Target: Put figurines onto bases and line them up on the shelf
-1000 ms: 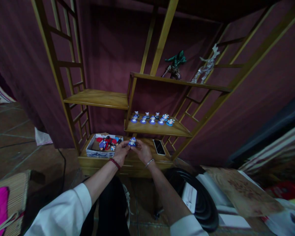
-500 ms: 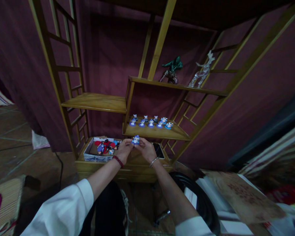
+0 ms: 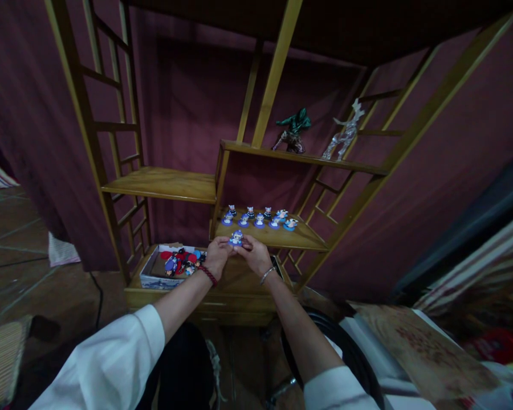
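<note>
- Nearest, the person's forearms reach forward from white sleeves (image 3: 106,364), a red beaded bracelet (image 3: 208,275) on the left wrist and a silver bracelet (image 3: 266,275) on the right.
- The left hand (image 3: 217,257) pinches the near left side of a small figurine (image 3: 236,238), thumb and fingers at its base.
- The right hand (image 3: 256,256) pinches the same figurine from the right, so that it sits upright between both sets of fingertips, the hands close together.
- The figurine has a purple top, a pale face, a white and bluish body and a round purple base; finer details are too small to tell.
- Left of the hands, an open box (image 3: 154,282) rests on the cabinet top (image 3: 235,282), holding a jumble of figures (image 3: 182,261) in red, blue, black and purple.
- Just beyond the held figurine is the low shelf (image 3: 256,238); whether the figurine touches its edge cannot be told.
- On that shelf stand four purple-based figurines (image 3: 259,220) much like the held one, two blue-based figurines (image 3: 290,225) to the right, and three black-and-white figurines (image 3: 250,212) behind.
- Higher up, toward the right, stand a green-topped statuette (image 3: 297,128) and a clear, antlered statuette (image 3: 346,135).
</note>
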Tool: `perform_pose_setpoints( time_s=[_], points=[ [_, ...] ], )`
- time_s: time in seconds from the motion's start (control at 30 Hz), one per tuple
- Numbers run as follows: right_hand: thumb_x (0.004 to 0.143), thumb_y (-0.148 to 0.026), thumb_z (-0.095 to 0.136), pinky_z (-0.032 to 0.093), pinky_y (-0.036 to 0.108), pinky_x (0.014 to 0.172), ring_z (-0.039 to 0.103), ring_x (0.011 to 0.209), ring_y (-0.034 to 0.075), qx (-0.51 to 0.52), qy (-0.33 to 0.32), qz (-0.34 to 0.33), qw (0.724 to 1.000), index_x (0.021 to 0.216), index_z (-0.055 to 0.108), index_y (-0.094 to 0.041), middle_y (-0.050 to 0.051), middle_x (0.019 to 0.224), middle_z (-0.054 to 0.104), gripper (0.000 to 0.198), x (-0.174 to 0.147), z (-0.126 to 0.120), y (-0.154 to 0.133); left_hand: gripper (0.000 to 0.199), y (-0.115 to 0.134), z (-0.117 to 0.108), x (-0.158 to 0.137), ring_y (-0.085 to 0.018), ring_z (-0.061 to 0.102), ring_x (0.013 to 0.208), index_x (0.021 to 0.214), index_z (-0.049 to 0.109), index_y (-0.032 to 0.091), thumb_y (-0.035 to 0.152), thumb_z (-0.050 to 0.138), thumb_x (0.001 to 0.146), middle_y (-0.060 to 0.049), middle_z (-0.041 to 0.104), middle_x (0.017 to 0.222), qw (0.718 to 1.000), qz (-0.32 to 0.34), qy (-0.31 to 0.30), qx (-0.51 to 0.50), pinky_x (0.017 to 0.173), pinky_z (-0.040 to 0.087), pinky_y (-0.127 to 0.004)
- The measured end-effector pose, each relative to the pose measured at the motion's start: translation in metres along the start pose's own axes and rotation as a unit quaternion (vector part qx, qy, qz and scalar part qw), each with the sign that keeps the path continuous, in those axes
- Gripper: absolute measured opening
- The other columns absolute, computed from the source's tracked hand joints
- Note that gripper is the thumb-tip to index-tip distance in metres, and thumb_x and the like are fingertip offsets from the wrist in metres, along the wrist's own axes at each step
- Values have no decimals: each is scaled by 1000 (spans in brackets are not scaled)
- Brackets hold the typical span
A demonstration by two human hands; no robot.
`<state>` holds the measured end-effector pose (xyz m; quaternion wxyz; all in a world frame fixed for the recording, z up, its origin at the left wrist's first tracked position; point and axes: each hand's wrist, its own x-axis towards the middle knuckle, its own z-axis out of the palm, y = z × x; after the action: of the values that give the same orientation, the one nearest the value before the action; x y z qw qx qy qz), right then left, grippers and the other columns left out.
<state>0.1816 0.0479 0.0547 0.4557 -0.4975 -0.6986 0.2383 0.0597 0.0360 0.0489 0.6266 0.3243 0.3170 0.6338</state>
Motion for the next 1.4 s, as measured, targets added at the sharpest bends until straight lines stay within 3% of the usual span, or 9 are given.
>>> perform_pose_setpoints(
  time_s=[0.27,0.5,0.73,0.93,1.4],
  points=[
    [64,-23,62,47,30,80,60,85,16,-4,-2,0,1000,96,57,-22,2,90,65,32,11,-1,2,22,3,6,4,-7,56,61,80,49,12,-2,56,64,0,56,65,999,4,30,10,75,47,-30],
    [64,-21,62,48,32,79,61,83,17,9,8,6,1000,98,56,-20,3,90,66,35,21,0,2,23,6,5,4,-8,58,61,84,52,10,-4,47,66,-7,58,84,996,17,52,67,66,48,-28],
    [63,-23,63,48,32,79,61,85,18,15,8,19,1000,97,57,-18,5,92,65,35,32,6,13,33,6,4,6,-13,58,68,95,56,10,-2,45,66,-9,61,82,981,24,62,180,52,46,-20],
    [62,-22,63,46,32,83,60,86,16,17,2,-2,1000,95,57,-21,3,90,65,33,37,9,16,36,5,2,8,-13,57,71,96,59,14,0,47,65,-8,62,85,978,30,63,197,48,43,-18],
    [63,-21,62,47,33,81,60,84,16,4,-12,-17,1000,96,57,-21,1,89,65,33,49,18,28,34,-3,-7,20,-12,56,72,82,64,17,-2,49,59,-3,61,77,970,96,69,211,74,44,-25]
  ],
)
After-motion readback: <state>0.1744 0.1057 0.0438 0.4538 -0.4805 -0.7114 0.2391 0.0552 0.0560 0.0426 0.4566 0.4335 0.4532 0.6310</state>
